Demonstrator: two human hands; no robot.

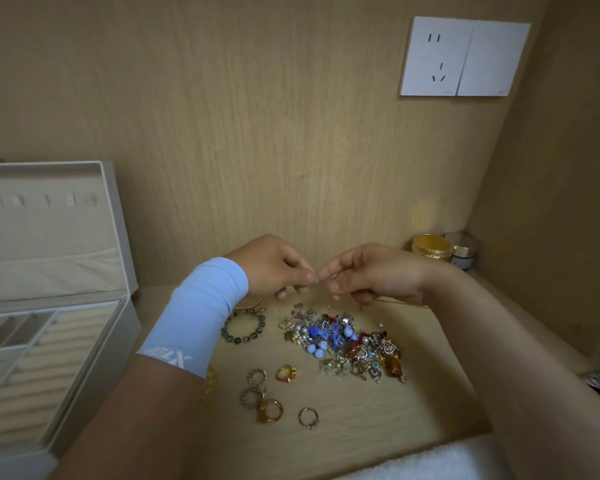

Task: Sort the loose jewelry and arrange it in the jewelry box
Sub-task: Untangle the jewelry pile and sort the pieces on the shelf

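A pile of loose jewelry (343,344), with blue beads, pearls and gold charms, lies on the wooden shelf. Several rings (271,396) sit in front of it, and a dark bead bracelet (244,328) lies to its left. The open cream jewelry box (94,368) stands at the left, its lid up and its ring rolls and compartments showing. My left hand (278,268) and my right hand (371,275) meet fingertip to fingertip above the pile. They seem to pinch one tiny piece between them, too small to make out.
A gold jar (432,247) and a small silver-lidded jar (465,251) stand in the back right corner. A white wall socket (463,57) is on the back panel. A white towel (420,462) lies along the front edge. Wooden walls close in behind and at the right.
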